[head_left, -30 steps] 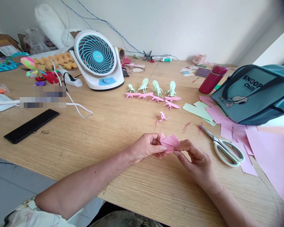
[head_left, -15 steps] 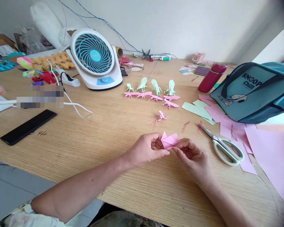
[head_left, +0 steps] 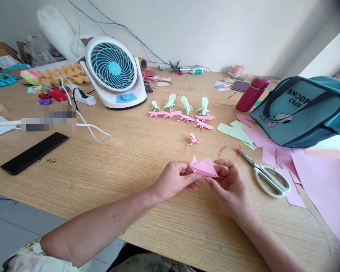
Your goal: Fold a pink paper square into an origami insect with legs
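Note:
My left hand (head_left: 177, 177) pinches a folded piece of pink origami paper (head_left: 205, 167) by its left end, thumb in front. One small point of the paper stands up near those fingers, and a longer point reaches right. Around that right tip, my right hand (head_left: 229, 183) has its thumb and fingers apart; whether a finger touches the paper, I cannot tell. Just beyond the hands lies a small pink folded figure (head_left: 193, 139). Behind it stand several pink folded insects (head_left: 170, 114) and a row of pale green ones (head_left: 186, 105).
White-handled scissors (head_left: 272, 181) lie right of my hands, beside pink sheets (head_left: 323, 192) and green paper strips (head_left: 235, 133). A teal bag (head_left: 300, 113) and a red flask (head_left: 252, 94) stand behind. Leftward are a fan (head_left: 113, 71), a white cable (head_left: 95, 132) and a black bar (head_left: 35, 153).
The paper's right part now extends into a longer point to the right. My right thumb and fingers have spread from their pinch at the paper's lower right. My left hand keeps its grip.

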The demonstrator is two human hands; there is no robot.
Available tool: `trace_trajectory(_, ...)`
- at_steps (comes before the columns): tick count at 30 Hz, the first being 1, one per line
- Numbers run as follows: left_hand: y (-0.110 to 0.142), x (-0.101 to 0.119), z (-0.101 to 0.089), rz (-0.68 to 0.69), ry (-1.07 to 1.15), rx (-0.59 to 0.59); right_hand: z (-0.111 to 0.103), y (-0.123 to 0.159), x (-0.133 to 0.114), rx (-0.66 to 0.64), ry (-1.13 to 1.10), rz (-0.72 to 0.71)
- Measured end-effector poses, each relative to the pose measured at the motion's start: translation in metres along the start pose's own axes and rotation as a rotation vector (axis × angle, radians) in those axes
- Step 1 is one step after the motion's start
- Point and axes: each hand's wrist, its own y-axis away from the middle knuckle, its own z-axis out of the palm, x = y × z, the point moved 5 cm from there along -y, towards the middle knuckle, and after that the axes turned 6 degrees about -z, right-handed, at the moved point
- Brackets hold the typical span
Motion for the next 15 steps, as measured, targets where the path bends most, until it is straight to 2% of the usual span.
trace_trajectory(7,0.0011,-0.0016,0.0023,0.045,0.014,-0.004,0.0064,-0.0012,0.0022,-0.099,0.032,0.146)
trace_trajectory(15,0.0047,0.0011,0.0044,0.125,-0.084,0.0,0.0082,-0.0041,0.0008,-0.084,-0.092,0.18)
